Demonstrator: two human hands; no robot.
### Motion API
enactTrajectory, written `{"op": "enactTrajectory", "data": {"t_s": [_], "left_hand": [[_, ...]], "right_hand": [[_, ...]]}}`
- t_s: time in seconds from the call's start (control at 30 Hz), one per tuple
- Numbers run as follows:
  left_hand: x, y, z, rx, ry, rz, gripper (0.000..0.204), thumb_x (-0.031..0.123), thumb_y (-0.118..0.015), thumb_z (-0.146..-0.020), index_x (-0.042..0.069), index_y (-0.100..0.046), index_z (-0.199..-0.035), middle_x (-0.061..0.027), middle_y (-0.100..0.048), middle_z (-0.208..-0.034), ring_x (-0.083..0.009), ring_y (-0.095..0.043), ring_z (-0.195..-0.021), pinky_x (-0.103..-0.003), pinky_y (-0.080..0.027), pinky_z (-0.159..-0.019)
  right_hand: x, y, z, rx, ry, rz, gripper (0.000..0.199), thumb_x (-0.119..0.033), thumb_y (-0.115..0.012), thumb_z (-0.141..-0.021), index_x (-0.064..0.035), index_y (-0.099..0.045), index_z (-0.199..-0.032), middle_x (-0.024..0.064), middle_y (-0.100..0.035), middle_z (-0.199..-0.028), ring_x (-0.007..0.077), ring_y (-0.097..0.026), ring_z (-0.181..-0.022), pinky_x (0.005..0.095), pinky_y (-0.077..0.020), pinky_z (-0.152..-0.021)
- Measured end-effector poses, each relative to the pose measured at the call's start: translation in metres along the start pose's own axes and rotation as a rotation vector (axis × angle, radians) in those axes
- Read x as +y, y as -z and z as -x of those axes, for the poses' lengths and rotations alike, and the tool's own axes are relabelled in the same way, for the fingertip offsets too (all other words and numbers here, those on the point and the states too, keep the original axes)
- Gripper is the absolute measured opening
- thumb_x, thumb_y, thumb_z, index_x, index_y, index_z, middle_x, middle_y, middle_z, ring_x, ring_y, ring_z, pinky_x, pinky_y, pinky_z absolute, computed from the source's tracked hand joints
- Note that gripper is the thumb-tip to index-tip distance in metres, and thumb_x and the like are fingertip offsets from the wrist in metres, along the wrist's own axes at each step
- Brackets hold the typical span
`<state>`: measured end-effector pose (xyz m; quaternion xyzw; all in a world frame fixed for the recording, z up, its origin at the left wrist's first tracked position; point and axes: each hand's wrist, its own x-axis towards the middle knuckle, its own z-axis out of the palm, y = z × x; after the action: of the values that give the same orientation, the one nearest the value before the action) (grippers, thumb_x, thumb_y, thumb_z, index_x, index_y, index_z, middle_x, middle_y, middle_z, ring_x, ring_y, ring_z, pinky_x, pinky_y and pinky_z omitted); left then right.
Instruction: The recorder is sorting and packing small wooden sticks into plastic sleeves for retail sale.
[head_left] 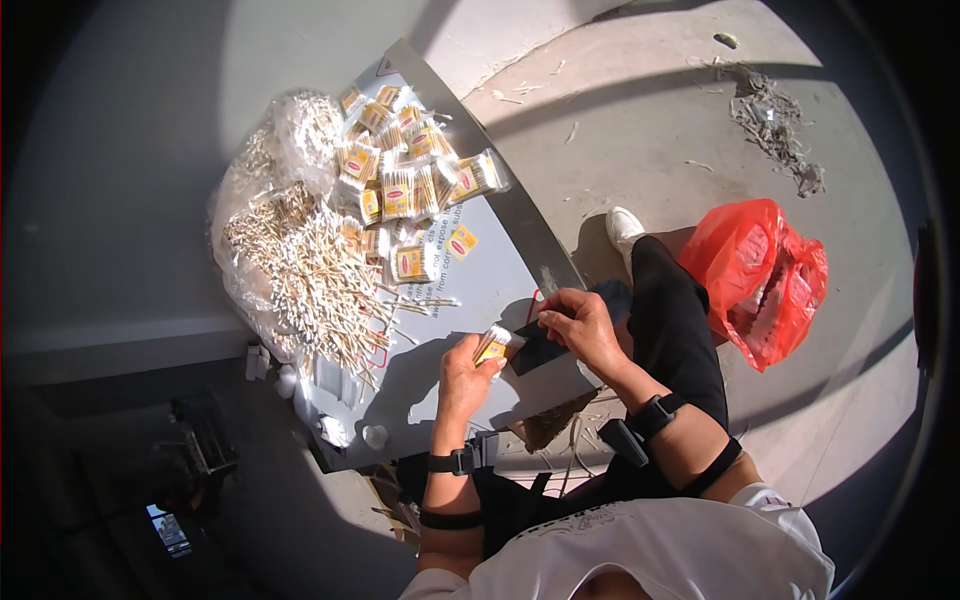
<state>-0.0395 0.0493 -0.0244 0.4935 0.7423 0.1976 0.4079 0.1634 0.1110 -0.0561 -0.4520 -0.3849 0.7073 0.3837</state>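
My left hand (463,382) is closed round a small clear pack of cotton swabs (500,343) with a yellow label, held above the near part of the grey table (490,260). To its right, my right hand (588,328) is pinched, thumb against fingers; whatever sits between the fingertips is too small to make out. Beyond my hands lies a heap of filled swab packs (398,190). Left of them, loose cotton swabs (310,270) spill from a large clear plastic bag (308,130). A single yellow label card (461,243) rests on the table near the packs.
An open red plastic bag (755,270) stands on the floor at the right, beside my leg. Pale scraps (775,130) lie scattered on the floor at the far right. Crumpled white bits (335,432) sit at the table's near left corner.
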Motion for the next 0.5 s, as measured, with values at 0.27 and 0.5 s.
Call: {"op": "enactTrajectory", "data": {"t_s": [0.27,0.5], "left_hand": [[-0.001,0.051,-0.067,0.197,-0.198,0.326,0.025,-0.006,-0.055,-0.086,-0.004,-0.057,-0.111,-0.0064,-0.065,-0.102,-0.0108,-0.060,-0.092,-0.026,-0.047,-0.085],[0.039,0.103,-0.135,0.391,-0.196,0.411,0.026,-0.009,-0.049,-0.089,-0.005,-0.056,-0.114,-0.0087,-0.066,-0.106,-0.0122,-0.061,-0.094,-0.026,-0.047,-0.087]], "right_hand": [[-0.003,0.001,0.000,-0.012,-0.029,0.005,0.006,0.001,-0.062,-0.086,0.0037,-0.066,-0.089,0.0045,-0.065,-0.074,0.0081,-0.056,-0.061,0.0236,-0.0460,-0.056],[-0.004,0.002,0.001,-0.016,-0.041,0.011,0.007,0.002,-0.061,-0.086,0.0039,-0.066,-0.091,0.0050,-0.065,-0.075,0.0087,-0.057,-0.062,0.0236,-0.0464,-0.057]]}}
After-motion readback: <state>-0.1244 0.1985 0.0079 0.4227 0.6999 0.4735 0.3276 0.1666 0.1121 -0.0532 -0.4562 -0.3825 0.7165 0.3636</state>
